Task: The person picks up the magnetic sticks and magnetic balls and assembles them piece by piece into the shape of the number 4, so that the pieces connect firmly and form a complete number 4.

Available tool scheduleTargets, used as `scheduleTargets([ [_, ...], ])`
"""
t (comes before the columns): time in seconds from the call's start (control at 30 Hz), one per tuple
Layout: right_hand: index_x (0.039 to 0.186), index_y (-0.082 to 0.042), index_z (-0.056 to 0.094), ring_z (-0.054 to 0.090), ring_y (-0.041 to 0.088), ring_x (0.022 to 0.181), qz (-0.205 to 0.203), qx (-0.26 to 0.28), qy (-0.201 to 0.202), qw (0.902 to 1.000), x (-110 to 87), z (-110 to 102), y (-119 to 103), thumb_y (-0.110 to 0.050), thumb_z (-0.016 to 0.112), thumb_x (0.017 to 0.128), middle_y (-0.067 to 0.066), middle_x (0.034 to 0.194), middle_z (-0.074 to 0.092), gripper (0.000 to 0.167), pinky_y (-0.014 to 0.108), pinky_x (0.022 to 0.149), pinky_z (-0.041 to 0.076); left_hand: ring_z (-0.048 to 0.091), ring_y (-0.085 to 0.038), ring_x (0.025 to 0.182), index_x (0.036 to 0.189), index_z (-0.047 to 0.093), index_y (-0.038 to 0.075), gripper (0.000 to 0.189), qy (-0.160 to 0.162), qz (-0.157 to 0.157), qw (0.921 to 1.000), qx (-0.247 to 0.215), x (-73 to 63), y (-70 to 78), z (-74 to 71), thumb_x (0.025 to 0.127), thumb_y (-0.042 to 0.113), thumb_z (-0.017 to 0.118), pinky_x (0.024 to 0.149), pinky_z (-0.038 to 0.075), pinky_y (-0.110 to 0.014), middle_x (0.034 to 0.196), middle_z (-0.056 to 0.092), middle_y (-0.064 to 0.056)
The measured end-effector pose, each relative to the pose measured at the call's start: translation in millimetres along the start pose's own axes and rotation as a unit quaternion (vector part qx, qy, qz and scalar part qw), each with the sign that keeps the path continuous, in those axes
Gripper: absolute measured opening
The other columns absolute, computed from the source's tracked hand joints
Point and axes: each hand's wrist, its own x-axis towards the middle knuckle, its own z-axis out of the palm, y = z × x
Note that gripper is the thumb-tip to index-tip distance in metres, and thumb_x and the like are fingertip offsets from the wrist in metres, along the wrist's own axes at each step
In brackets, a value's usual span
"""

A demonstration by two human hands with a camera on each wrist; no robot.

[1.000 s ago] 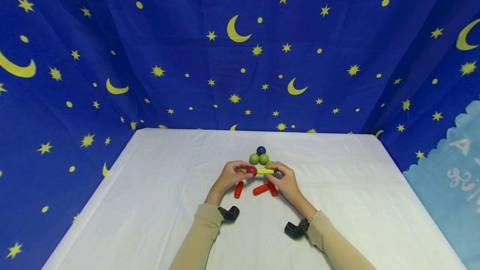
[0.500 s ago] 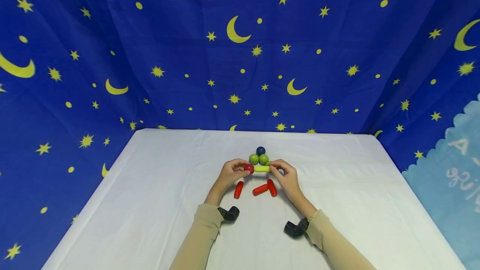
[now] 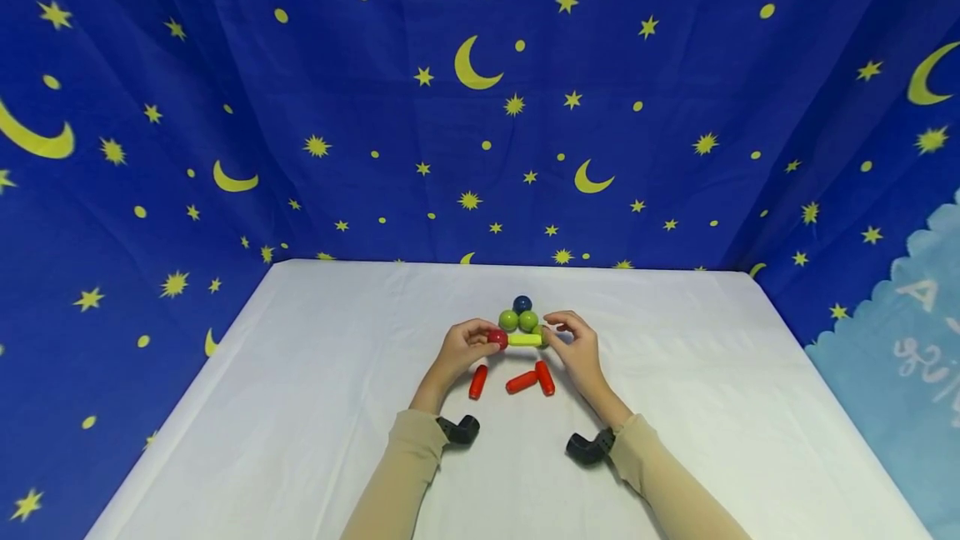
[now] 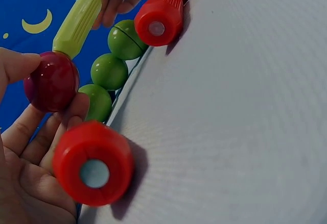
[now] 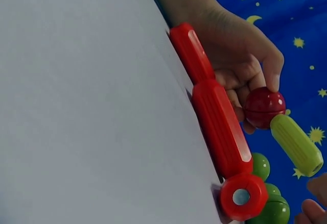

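My left hand pinches a red ball between thumb and fingers, above the table. A yellow-green rod sticks out from the ball towards the right, one end against it. In the right wrist view the rod's far end is free, with fingertips of my right hand just apart from it. The right hand's fingers are loosely bent and spread, holding nothing. Several green balls lie behind the rod; one is partly hidden by the rod and right hand. A dark blue ball lies beyond them.
On the white table lie a single red rod near the left hand and two more, a slanted red rod and a steeper red rod, touching. A blue star-patterned curtain hangs behind and at the sides.
The ball and rod have shifted slightly left and up. My right hand, which held the rod's right end, has let go and moved a little right with its fingers spread.
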Motion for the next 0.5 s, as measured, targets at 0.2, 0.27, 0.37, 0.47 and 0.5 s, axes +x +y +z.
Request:
scheduleTargets([
  [0.2, 0.107, 0.009, 0.064, 0.057, 0.039, 0.102, 0.022, -0.014, -0.013, 0.9996, 5.0, 4.5, 30.8, 0.005, 0.069, 0.08, 0.026, 0.107, 0.064, 0.028, 0.049, 0.089, 0.047, 0.058, -0.004, 0.078, 0.111, 0.061, -0.011, 0.03, 0.0, 0.0, 1.0, -0.008, 0.0, 0.0, 0.7, 0.084, 0.002, 0.066, 0.072, 0.049, -0.015, 0.108, 0.063, -0.03],
  [0.27, 0.108, 0.006, 0.065, 0.058, 0.036, 0.103, 0.032, -0.026, -0.018, 0.999, 5.6, 5.4, 38.2, 0.005, 0.069, 0.079, 0.023, 0.107, 0.064, 0.029, 0.048, 0.089, 0.047, 0.058, -0.003, 0.077, 0.111, 0.061, -0.012, 0.03, 0.0, 0.001, 0.9999, -0.013, 0.3, 0.1, 0.7, 0.083, 0.001, 0.066, 0.072, 0.049, -0.015, 0.108, 0.063, -0.03],
  [0.37, 0.108, 0.002, 0.066, 0.06, 0.032, 0.102, 0.046, -0.048, -0.031, 0.9973, 4.9, 6.1, 41.8, 0.005, 0.07, 0.077, 0.018, 0.107, 0.065, 0.031, 0.04, 0.089, 0.049, 0.058, -0.002, 0.076, 0.11, 0.061, -0.012, 0.03, 0.001, 0.006, 0.9999, -0.013, 0.3, 0.1, 0.7, 0.083, 0.0, 0.066, 0.071, 0.049, -0.015, 0.107, 0.063, -0.031],
  [0.47, 0.106, 0.0, 0.066, 0.06, 0.028, 0.099, 0.063, -0.06, -0.047, 0.9951, 3.8, 6.5, 44.1, 0.003, 0.07, 0.075, 0.015, 0.106, 0.064, 0.032, 0.034, 0.087, 0.049, 0.057, -0.002, 0.076, 0.11, 0.061, -0.012, 0.03, 0.002, 0.006, 0.9999, -0.01, -0.2, -0.1, 0.6, 0.083, 0.001, 0.066, 0.071, 0.048, -0.015, 0.107, 0.063, -0.031],
  [0.5, 0.106, 0.0, 0.065, 0.06, 0.027, 0.098, 0.069, -0.065, -0.051, 0.9942, 3.4, 6.6, 44.8, 0.003, 0.069, 0.074, 0.014, 0.106, 0.064, 0.032, 0.032, 0.086, 0.049, 0.057, -0.002, 0.076, 0.11, 0.061, -0.012, 0.03, 0.001, 0.006, 0.9999, -0.012, -0.4, -0.3, 0.6, 0.084, 0.001, 0.066, 0.071, 0.048, -0.015, 0.107, 0.063, -0.031],
])
